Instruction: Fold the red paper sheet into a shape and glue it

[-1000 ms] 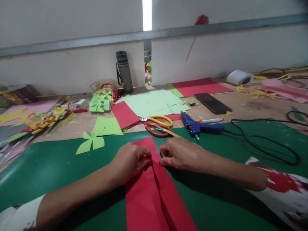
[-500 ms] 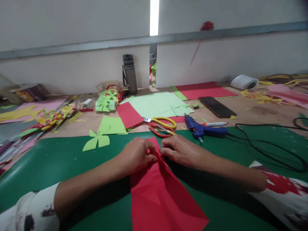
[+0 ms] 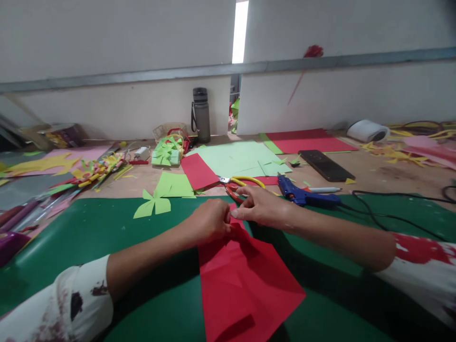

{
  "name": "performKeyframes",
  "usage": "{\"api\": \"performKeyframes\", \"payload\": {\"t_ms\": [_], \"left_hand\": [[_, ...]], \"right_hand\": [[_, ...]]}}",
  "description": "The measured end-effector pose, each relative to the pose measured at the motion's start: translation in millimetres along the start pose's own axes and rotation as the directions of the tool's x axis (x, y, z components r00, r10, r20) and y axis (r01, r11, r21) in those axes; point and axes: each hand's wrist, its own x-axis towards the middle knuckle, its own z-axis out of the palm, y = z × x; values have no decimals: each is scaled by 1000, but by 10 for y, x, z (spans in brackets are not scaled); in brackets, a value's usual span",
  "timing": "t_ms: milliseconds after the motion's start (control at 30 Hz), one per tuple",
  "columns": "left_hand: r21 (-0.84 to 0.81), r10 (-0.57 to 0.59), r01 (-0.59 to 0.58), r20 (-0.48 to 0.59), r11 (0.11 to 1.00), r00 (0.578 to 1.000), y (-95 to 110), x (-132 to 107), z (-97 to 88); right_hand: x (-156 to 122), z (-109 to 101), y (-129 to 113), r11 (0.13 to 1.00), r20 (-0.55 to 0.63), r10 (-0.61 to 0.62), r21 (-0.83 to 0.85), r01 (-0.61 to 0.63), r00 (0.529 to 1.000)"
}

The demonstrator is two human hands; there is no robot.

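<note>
A sheet of red paper (image 3: 245, 280) lies on the green mat in front of me, creased, with its lower part lifting into folds. Its narrow far end rises between my hands. My left hand (image 3: 213, 217) is closed in a pinch on that far end. Close against it, my right hand (image 3: 261, 206) holds the same end by its fingertips, its upper fingers a little parted. The fingertips partly hide the fold. Just beyond my right hand lie scissors (image 3: 249, 180) with yellow and red handles, partly covered by it. A blue glue gun (image 3: 306, 194) lies to its right.
Around the green mat (image 3: 164, 256) lie green paper leaves (image 3: 153, 204), a red paper piece (image 3: 199, 171), pale green sheets (image 3: 242, 156), a phone (image 3: 326, 165) and a white marker (image 3: 324, 190). A dark bottle (image 3: 202, 116) stands by the wall. The gun's black cable (image 3: 370, 213) trails right.
My right hand has shifted slightly up and left, now overlapping the scissors' handles, its upper fingers more parted. The paper's lower part has folded up more. The view has tilted and shifted.
</note>
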Motion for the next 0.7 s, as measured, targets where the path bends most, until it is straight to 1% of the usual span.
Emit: {"api": "performKeyframes", "payload": {"t_ms": [133, 433, 600, 700], "left_hand": [[59, -10, 14, -65, 998, 998, 43, -75, 4], [197, 39, -3, -175, 980, 984, 84, -173, 91], [236, 63, -13, -208, 972, 976, 156, -247, 106], [234, 87, -29, -244, 972, 966, 125, -303, 95]], "right_hand": [[-47, 35, -103, 997, 33, 75, 11, -76, 997], [-83, 146, -135, 995, 22, 98, -37, -97, 995], [-64, 125, -234, 985, 24, 152, -80, -150, 988], [-66, 87, -261, 981, -6, 167, -98, -167, 986]]}}
